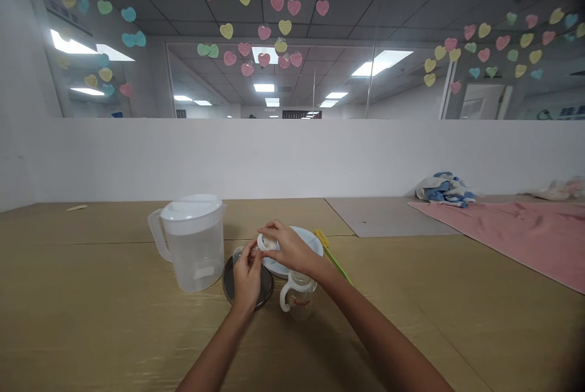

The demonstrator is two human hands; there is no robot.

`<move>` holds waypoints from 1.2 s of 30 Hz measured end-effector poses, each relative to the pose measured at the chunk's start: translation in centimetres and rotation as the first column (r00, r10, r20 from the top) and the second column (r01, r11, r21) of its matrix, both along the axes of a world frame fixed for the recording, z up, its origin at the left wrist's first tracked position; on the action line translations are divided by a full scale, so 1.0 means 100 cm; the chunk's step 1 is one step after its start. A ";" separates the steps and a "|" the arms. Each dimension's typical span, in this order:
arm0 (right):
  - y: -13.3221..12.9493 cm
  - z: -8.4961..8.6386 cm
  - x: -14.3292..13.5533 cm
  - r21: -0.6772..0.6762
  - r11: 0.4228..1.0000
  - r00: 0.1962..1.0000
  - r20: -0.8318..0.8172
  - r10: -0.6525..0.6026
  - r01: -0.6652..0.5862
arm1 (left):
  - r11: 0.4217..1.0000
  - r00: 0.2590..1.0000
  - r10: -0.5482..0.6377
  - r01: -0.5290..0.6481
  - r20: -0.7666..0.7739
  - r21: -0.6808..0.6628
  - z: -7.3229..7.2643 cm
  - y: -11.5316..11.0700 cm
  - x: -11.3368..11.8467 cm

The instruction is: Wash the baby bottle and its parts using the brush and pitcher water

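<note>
My right hand (287, 247) is closed round a small white ring-shaped piece (267, 242) with a pale centre, which looks like a bottle cap with a nipple. Close beside it, my left hand (247, 276) has its fingers bent together at the piece's left edge; a small clear object (237, 254) shows behind them, partly hidden. Below my left hand lies a dark round tray (228, 285). A clear bottle (300, 305) with white handles stands upright under my right wrist. Behind the hands is a white plate (311, 239).
At the left stands a large lidded white pitcher (196, 258). A green brush with a yellow head (336, 262) lies right of the plate. Farther right are a crumpled blue-and-white cloth (444, 189) and a pink cloth (516, 233). A white wall (274, 157) bounds the table's back.
</note>
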State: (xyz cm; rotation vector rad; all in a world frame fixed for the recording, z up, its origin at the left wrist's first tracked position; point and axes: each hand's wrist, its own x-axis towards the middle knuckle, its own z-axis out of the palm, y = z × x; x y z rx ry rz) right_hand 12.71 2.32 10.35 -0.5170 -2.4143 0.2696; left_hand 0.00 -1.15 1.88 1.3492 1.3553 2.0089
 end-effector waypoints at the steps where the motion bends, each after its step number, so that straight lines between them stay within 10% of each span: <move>1: 0.000 0.000 0.000 0.000 1.000 1.000 0.005 0.002 -0.002 | 1.000 1.000 -0.003 0.003 -0.004 0.001 0.000 0.000 0.000; 36: -0.005 -0.001 -0.002 -0.006 0.999 0.995 0.090 0.048 -0.048 | 0.990 0.968 0.139 -0.143 -0.208 -0.003 0.002 -0.004 0.000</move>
